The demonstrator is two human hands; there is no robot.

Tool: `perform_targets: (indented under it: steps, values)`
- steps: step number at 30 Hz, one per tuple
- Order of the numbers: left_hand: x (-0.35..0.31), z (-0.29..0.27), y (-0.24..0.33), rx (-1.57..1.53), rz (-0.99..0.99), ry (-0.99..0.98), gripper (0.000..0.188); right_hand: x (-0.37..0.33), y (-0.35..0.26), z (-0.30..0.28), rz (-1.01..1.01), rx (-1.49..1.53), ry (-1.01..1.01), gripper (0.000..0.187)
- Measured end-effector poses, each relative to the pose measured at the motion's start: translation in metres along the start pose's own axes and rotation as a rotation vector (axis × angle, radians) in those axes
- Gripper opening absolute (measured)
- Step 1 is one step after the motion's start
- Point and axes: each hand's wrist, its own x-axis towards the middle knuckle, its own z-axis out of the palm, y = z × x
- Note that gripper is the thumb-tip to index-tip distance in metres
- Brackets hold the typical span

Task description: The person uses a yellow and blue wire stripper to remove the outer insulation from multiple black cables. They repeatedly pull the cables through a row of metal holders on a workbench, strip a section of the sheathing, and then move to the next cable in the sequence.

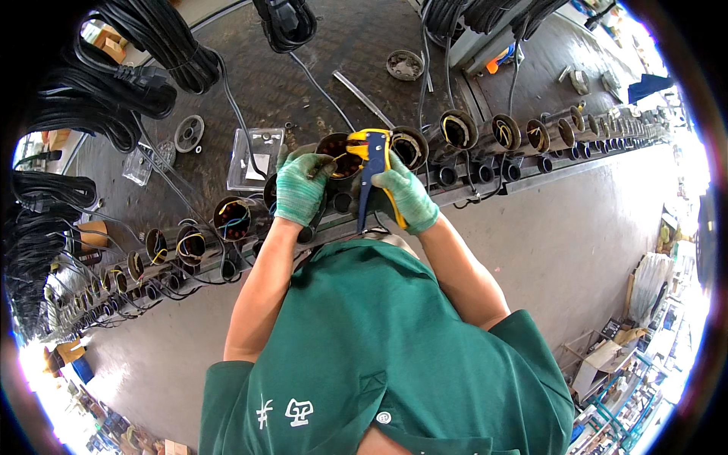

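In the middle of the view, my right hand (409, 196), in a green knitted glove, is closed round the handles of a yellow and blue wire stripper (374, 155). Its yellow jaws lie over the open end of a dark metal tube (341, 171). A thin yellow wire (339, 158) runs at the tube's mouth toward the jaws. My left hand (299, 189), gloved alike, is at the tube's left side with its fingertips pinched together on the wire. Whether the jaws grip the wire is too small to tell.
A long row of similar tubes with coloured wires, such as this tube (231, 218), lines the bench edge both ways. Black cable bundles (155, 45) hang at the upper left. A clear plastic box (255, 159), a metal rod (362, 98) and a round part (404, 66) lie on the dark bench.
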Motion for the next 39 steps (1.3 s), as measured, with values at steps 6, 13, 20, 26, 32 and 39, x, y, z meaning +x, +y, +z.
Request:
perform_targets:
  steps: [6,13,20,26,32,39]
  values:
    - [-0.002,0.002,-0.003,0.015,0.062,0.039,0.018,-0.021,-0.020,-0.019,0.011,-0.068,0.024,0.066]
    - [-0.003,0.006,-0.007,-0.099,0.009,0.033,0.019,-0.011,-0.011,-0.010,0.186,0.046,-0.040,0.057]
    - [-0.006,0.003,-0.004,-0.185,-0.005,0.038,0.016,-0.008,-0.007,0.002,0.277,0.088,-0.102,0.050]
    - [-0.005,0.003,-0.006,-0.015,0.148,0.067,0.018,-0.009,-0.003,-0.002,0.272,0.103,-0.047,0.045]
    - [-0.004,0.005,-0.004,0.058,0.231,0.091,0.018,-0.012,-0.007,0.011,0.255,0.100,0.005,0.042]
    - [-0.004,0.004,-0.006,0.044,0.333,0.086,0.024,-0.002,0.000,-0.010,0.345,0.082,0.054,0.037]
